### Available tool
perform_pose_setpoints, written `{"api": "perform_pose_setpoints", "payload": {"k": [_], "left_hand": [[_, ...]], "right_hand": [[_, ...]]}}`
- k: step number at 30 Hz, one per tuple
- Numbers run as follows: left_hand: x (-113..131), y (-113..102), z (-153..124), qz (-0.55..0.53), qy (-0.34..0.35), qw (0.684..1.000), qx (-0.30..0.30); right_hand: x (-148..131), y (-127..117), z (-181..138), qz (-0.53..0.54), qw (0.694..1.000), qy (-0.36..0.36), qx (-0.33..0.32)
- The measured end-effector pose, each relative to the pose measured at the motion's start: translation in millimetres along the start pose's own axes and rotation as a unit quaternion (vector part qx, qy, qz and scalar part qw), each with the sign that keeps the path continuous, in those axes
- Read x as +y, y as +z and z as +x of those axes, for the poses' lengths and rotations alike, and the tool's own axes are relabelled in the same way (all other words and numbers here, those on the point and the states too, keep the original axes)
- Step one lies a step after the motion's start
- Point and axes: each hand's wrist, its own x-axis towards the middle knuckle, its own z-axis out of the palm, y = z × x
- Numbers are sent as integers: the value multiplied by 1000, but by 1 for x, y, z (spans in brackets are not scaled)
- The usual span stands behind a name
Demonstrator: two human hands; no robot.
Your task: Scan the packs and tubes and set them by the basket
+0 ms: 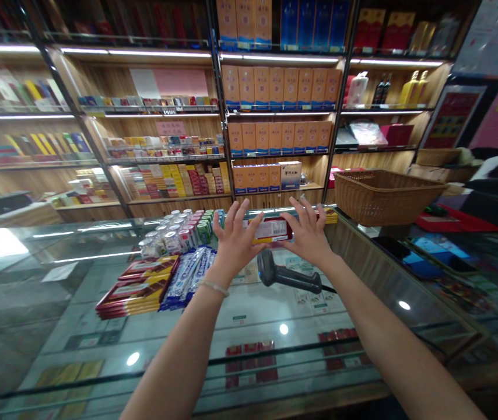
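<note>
A small red and yellow packet [274, 229] is held up above the glass counter, its white barcode label facing me. My left hand [237, 236] pinches its left end between thumb and forefinger, the other fingers raised. On the opposite end, my right hand [308, 233] grips it in the same way. Just below the hands a black handheld barcode scanner [290, 277] lies on the glass. To the left are red and yellow flat packs [139, 286] in stacks and blue and white wrapped bars [190, 274]. Behind them, several small cans [183, 227] stand in rows.
The glass counter [258, 315] spans the front, with boxes showing through it. A wicker basket [384, 195] sits at the right, near a red tray [459, 220]. Dark phone-like slabs [441, 256] lie in front. Shelves of orange boxes [281, 87] line the back wall.
</note>
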Motion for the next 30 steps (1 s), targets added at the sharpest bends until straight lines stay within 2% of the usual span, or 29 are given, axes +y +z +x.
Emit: {"api": "perform_pose_setpoints", "payload": {"k": [10,21,25,30], "left_hand": [[-3,0,0,-6,10,1000,-29],[-4,0,-1,-42,-3,999,-11],[-4,0,0,-52,-12,999,-6],[-8,0,-2,-51,-46,998,11]], "right_hand": [[-1,-1,-2,5,1000,-8,-15],[6,0,-3,-4,1000,8,-30],[5,-1,5,-14,998,9,-57],[-3,-15,9,-23,995,-11,-98]]}}
